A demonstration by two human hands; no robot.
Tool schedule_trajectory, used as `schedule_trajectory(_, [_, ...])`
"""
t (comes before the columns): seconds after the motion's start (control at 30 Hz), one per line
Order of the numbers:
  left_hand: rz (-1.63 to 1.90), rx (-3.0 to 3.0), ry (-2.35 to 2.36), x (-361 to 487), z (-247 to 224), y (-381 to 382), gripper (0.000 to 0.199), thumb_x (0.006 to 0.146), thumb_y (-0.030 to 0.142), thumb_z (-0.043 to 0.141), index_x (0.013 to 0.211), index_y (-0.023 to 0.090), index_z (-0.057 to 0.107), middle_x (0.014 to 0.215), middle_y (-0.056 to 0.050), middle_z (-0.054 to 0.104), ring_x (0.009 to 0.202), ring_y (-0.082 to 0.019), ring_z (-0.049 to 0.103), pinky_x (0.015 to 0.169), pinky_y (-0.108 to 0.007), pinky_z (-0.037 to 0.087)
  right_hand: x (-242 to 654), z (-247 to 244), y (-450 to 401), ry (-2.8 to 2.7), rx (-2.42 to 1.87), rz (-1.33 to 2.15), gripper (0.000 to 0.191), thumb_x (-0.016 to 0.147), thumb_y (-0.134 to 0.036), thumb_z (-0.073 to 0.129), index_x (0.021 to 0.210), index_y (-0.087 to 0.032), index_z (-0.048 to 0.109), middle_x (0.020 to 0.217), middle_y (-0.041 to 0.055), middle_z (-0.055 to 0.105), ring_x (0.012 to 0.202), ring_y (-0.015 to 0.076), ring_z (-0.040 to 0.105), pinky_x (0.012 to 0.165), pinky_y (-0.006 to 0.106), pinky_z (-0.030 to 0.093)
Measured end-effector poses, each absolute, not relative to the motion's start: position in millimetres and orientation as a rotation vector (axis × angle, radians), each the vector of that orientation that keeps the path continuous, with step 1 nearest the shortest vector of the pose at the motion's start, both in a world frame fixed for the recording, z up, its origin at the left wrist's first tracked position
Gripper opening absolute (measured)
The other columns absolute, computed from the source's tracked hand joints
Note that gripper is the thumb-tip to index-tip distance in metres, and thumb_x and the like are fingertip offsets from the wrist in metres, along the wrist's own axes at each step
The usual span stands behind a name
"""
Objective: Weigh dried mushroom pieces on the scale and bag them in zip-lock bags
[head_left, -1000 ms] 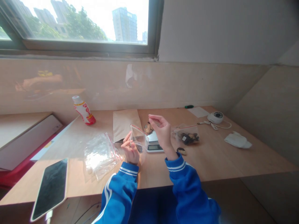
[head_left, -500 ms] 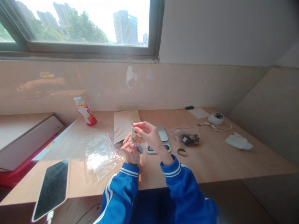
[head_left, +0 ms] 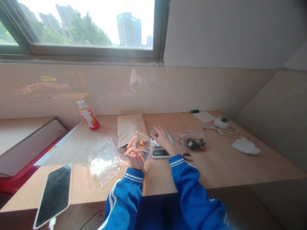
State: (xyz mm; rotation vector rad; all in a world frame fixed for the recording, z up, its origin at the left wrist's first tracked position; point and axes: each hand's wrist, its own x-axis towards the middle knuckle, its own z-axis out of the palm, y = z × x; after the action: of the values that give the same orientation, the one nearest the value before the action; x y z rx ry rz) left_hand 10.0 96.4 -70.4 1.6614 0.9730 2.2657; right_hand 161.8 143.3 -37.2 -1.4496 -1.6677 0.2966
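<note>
1. Since half a second ago, the right hand has moved off the mouth of the clear zip-top bag and over the digital scale.
2. Right hand: thumb and fingers spread apart, tips beside a small brown-and-dark piece at the scale's platform. Whether they touch it, I cannot tell.
3. Left hand: fingers pinched on the near left side of the zip-top bag, which is held up above the table, just left of the scale. Shiny orange-brown pieces show through the plastic; their exact shape is unclear.
4. Left of this hand, a stack of clear zip-top bags lies flat with light glaring off it. Behind it is a brown paper envelope.
5. Right of the scale lies another zip-top bag with dark and brown items inside. Nearer the person is a loose, oval, dark-and-tan piece.
6. Farther left are a red-and-white bottle, standing, and a smartphone with a cable plugged in.
7. Farther right are a white dome camera with its cord and a crumpled white cloth or tissue.
</note>
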Motion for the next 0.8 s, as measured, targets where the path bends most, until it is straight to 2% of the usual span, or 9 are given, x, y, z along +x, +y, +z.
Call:
schedule_trajectory(0.2, [2.255, 1.674, 0.988, 9.8, -71.5, 96.2, 0.007, 0.095, 0.030, 0.035, 0.096, 0.024, 0.031, 0.123, -0.018, 0.055, 0.120, -0.026, 0.054, 0.085, -0.052, 0.047, 167.8, -50.8, 142.2, -1.841, -1.527, 0.245, 0.018, 0.082, -0.024, 0.057, 0.096, -0.017, 0.067, 0.118, 0.0143, 0.059, 0.114, 0.0268, 0.054, 0.098, 0.043, 0.040])
schedule_trajectory(0.37, [2.265, 1.680, 0.976, 9.8, -71.4, 96.3, 0.006, 0.095, 0.027, 0.036, 0.097, 0.024, 0.031, 0.122, -0.017, 0.055, 0.120, -0.026, 0.054, 0.084, -0.053, 0.048, 167.1, -46.6, 137.6, -1.827, -1.495, 0.260, 0.017, 0.073, -0.010, 0.056, 0.087, -0.017, 0.064, 0.114, 0.0116, 0.057, 0.106, 0.0246, 0.056, 0.093, 0.039, 0.044])
schedule_trajectory(0.47, [2.282, 1.674, 0.960, 10.6, -69.8, 96.4, 0.006, 0.095, 0.026, 0.036, 0.098, 0.025, 0.031, 0.119, -0.015, 0.055, 0.121, -0.026, 0.054, 0.084, -0.054, 0.049, 167.5, -46.9, 135.2, -1.810, -1.482, 0.248, 0.019, 0.069, -0.006, 0.054, 0.082, -0.017, 0.062, 0.109, 0.0117, 0.057, 0.107, 0.0255, 0.055, 0.093, 0.039, 0.044])
schedule_trajectory(0.67, [2.288, 1.670, 0.946, 12.2, -65.8, 96.4, 0.007, 0.095, 0.027, 0.036, 0.096, 0.025, 0.030, 0.122, -0.015, 0.055, 0.114, -0.023, 0.058, 0.085, -0.055, 0.049, 166.0, -35.5, 126.6, -1.557, -1.354, 0.260, 0.015, 0.071, -0.010, 0.054, 0.080, -0.018, 0.062, 0.104, 0.0111, 0.058, 0.101, 0.0246, 0.058, 0.088, 0.040, 0.049])
schedule_trajectory(0.8, [2.286, 1.664, 0.923, 13.1, -66.8, 97.5, 0.007, 0.095, 0.029, 0.036, 0.096, 0.025, 0.030, 0.124, -0.014, 0.054, 0.117, -0.024, 0.056, 0.088, -0.057, 0.048, 151.3, -4.6, 110.2, -1.311, -1.137, 0.418, 0.014, 0.076, -0.021, 0.059, 0.088, -0.019, 0.063, 0.114, 0.0112, 0.057, 0.108, 0.0230, 0.057, 0.084, 0.036, 0.054])
